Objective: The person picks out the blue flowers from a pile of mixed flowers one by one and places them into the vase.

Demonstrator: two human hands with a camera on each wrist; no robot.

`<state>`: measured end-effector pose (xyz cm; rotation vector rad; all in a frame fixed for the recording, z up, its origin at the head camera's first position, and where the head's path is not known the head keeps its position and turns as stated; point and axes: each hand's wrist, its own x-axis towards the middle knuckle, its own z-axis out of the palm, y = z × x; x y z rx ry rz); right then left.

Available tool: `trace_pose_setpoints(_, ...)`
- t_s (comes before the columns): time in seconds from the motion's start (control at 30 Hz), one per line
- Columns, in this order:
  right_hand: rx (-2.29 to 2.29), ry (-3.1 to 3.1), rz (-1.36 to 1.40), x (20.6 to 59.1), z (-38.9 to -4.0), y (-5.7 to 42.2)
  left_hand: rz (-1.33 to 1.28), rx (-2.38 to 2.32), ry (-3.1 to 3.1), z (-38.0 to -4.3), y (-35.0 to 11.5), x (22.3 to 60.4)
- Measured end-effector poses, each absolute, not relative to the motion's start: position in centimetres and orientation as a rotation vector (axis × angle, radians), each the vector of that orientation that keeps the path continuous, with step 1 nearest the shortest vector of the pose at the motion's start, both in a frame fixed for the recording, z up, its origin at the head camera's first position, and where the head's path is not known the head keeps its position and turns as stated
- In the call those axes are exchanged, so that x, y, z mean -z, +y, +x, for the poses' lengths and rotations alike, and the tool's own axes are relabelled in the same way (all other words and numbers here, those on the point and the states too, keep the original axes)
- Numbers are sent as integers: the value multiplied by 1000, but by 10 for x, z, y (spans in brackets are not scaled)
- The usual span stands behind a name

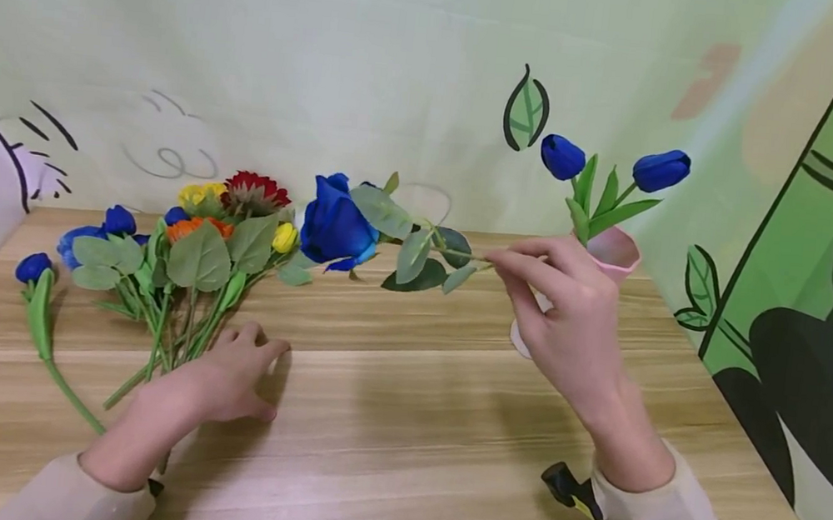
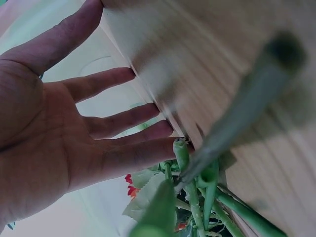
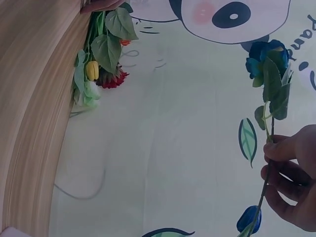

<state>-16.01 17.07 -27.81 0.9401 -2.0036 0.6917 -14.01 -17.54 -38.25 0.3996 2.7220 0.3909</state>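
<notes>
My right hand (image 1: 575, 330) pinches the thin stem of a blue rose (image 1: 337, 223), which points left over the table with its green leaves. In the right wrist view, thumb and fingertips grip that stem (image 3: 268, 180) below the leaves. Behind this hand stands a pink vase (image 1: 627, 268), partly hidden, with two blue tulips (image 1: 563, 158) in it. My left hand (image 1: 225, 375) is low over the table beside the flower stems (image 1: 191, 330), fingers spread and holding nothing. The left wrist view shows its bare palm (image 2: 59, 133) beside cut stem ends (image 2: 181, 153).
At the left lies a bunch with a dark red flower (image 1: 255, 193), an orange flower (image 1: 197, 229), yellow blooms (image 1: 285, 237) and blue ones. A single blue tulip (image 1: 34, 267) lies at its far left. A printed cloth wall (image 1: 406, 58) stands behind the wooden table (image 1: 382, 458).
</notes>
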Motion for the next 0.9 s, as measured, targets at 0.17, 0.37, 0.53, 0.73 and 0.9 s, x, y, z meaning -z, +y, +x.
trace_pose_setpoints(0.17,-682,-1957,920,276,-162,170,392,-382,2730,-140,-175,383)
trace_pose_setpoints(0.37,-712,-1936,881,277,-169,171,383,-384,2725,-138,-175,382)
trace_pose_setpoints(0.53,-744,-1940,838,276,-177,176,383,-389,2718,-138,-174,383)
trace_pose_setpoints(0.73,-698,-2000,804,274,-182,186,383,-391,2716,-138,-174,383)
trace_pose_setpoints(0.9,-737,-2021,759,275,-186,190,390,-392,2719,-138,-174,382)
